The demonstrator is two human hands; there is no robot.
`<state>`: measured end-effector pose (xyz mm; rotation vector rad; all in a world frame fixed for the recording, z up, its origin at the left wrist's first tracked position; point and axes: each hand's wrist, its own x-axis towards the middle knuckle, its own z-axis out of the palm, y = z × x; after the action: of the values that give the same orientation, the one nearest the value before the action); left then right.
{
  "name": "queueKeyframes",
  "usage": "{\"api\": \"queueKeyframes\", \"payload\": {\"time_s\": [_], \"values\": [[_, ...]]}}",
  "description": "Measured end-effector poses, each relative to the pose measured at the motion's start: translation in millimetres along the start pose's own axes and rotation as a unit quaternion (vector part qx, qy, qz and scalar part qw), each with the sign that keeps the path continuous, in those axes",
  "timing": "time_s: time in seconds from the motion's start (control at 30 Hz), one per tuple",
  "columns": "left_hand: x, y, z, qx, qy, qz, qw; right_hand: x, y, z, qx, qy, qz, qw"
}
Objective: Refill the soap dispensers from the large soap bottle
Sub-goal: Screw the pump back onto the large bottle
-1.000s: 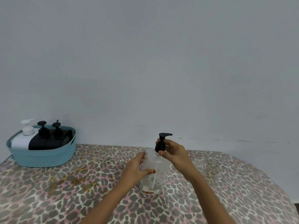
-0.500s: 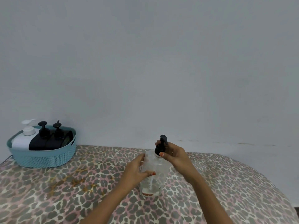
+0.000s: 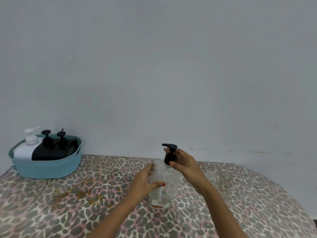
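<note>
A clear plastic soap dispenser [image 3: 164, 188] stands upright on the leopard-print table [image 3: 68, 203], nearly empty, its dip tube visible inside. My left hand [image 3: 145, 181] grips its body from the left. My right hand [image 3: 181, 162] pinches the collar of its black pump [image 3: 169, 154], whose spout points left. At the far left a teal basket [image 3: 48, 169] holds a white pump bottle [image 3: 25, 148] and two black pump bottles [image 3: 49, 148].
A plain grey wall runs behind the table. Brownish stains [image 3: 82, 193] mark the cloth left of the dispenser. The table's rounded edge falls away at the right.
The black pump has turned under my right hand: its spout pointed right, then away, and now points left. My left hand keeps its hold on the bottle.
</note>
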<state>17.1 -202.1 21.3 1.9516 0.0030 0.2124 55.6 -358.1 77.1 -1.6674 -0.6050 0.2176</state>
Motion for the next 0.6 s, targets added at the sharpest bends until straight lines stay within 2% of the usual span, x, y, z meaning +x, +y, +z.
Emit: {"api": "queueKeyframes", "payload": {"time_s": [0.1, 0.2, 0.3, 0.33, 0.5, 0.6], "values": [[-2, 0, 1, 0.002, -0.003, 0.008, 1.000, 5, 4, -5, 0.008, 0.043, 0.018, 0.999], [-3, 2, 1, 0.002, 0.000, 0.014, 1.000, 11, 13, 6, -0.046, 0.111, 0.034, 0.992], [-3, 1, 0, -0.001, 0.007, 0.011, 1.000, 13, 15, 19, -0.101, 0.171, 0.009, 0.980], [-3, 0, 0, -0.002, 0.007, 0.009, 1.000, 12, 14, 20, -0.110, 0.159, 0.001, 0.981], [0, -2, -1, 0.000, 0.003, -0.001, 1.000, 7, 5, 0, -0.078, -0.025, 0.039, 0.996], [-1, 0, 0, 0.007, 0.002, 0.008, 1.000, 8, 3, -13, -0.050, -0.039, 0.044, 0.997]]}}
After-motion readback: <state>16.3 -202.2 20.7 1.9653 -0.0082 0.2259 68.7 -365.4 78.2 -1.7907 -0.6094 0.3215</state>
